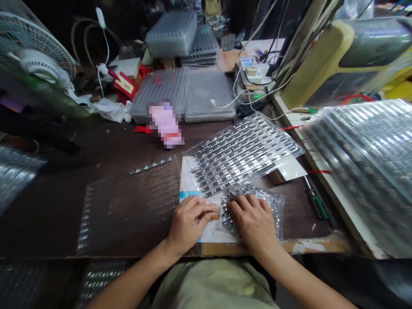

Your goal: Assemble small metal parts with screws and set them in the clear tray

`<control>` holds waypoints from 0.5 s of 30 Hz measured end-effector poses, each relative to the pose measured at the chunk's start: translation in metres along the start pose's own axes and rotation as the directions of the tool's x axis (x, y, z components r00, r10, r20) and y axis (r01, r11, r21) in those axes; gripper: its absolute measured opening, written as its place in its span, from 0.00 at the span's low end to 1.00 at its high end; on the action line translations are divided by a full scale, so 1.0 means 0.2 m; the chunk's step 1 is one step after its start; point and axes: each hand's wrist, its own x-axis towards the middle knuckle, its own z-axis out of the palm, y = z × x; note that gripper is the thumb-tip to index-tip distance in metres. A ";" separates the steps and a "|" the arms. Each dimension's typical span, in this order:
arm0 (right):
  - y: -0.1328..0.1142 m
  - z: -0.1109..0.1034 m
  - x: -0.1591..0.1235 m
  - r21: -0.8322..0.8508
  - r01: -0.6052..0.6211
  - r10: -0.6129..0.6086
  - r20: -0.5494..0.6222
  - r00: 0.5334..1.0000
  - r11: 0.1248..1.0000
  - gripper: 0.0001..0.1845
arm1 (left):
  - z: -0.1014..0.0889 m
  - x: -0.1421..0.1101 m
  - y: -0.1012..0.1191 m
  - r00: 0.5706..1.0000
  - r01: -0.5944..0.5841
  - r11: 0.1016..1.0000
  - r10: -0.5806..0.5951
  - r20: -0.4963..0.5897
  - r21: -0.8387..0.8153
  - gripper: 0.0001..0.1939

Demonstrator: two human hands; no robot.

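Observation:
My left hand [189,219] is closed, thumb and forefinger pinching a small orange-brown block [215,212]; a tiny shiny part seems to sit at its top. Just to the right, my right hand [254,214] lies over a clear bag of small silver metal parts [270,199], its bent fingers apart and their tips hidden among the pieces. Under both hands is a white and blue sheet [209,234]. Beyond them lies a clear plastic tray [244,150] filled with rows of dark and silver strips. Left of my left hand rests another clear ribbed tray [128,210].
A single strip [150,165] lies behind the left tray. A green-handled screwdriver [317,201] is at the right, beside stacked filled trays [363,163]. At the back stand clear trays [209,92], a pixelated pink item [165,124], cables and a fan [35,51].

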 end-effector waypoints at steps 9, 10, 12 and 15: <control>0.02 0.01 -0.01 0.162 -0.026 0.038 -0.077 0.996 0.987 0.07 | 0.09 -0.02 -0.01 0.998 -0.033 0.999 0.034 0.056 -0.017 0.06; 0.02 0.01 -0.01 0.190 -0.027 0.042 -0.074 0.996 0.981 0.07 | 0.09 -0.02 -0.02 0.998 -0.033 0.999 0.034 0.061 -0.012 0.05; 0.02 0.01 -0.01 0.245 -0.028 0.047 -0.075 0.996 0.969 0.07 | 0.09 -0.01 -0.02 0.997 -0.032 0.999 0.032 0.069 -0.006 0.05; 0.03 0.02 -0.02 0.299 -0.011 0.044 -0.106 0.993 0.954 0.10 | 0.09 -0.01 -0.02 0.996 -0.029 0.999 0.030 0.079 -0.013 0.04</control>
